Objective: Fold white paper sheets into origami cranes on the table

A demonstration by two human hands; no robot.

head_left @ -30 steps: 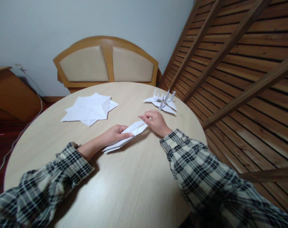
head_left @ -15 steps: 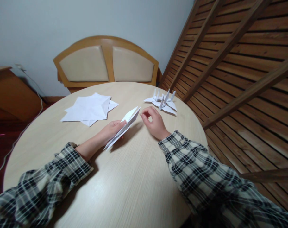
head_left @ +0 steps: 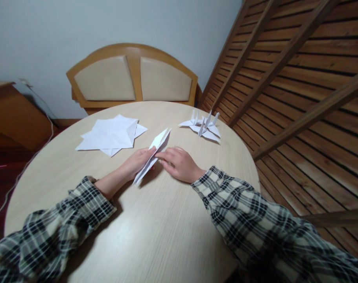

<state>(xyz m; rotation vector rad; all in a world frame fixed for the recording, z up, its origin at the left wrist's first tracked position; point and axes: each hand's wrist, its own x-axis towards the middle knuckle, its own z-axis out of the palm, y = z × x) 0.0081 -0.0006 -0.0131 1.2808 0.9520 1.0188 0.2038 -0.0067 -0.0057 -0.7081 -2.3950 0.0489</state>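
Observation:
My left hand holds a folded piece of white paper, thumb on its upper face and the other fingers mostly hidden beneath. The paper is long and narrow, pointed at its ends, with its layers slightly spread. From the right, my right hand has its fingertips closed on the paper's right edge near the middle; the exact contact is partly hidden. Beyond my right hand, several white origami cranes stand in a cluster.
Flat white paper sheets lie overlapping on the left of the round wooden table. A padded chair back rises behind the far edge. Along the right runs a slatted wooden screen. A cable trails down the left side.
My right hand has come left and nearer to me, from beside the paper's far tip to its right edge. The folded paper has shifted slightly in my left hand's grip.

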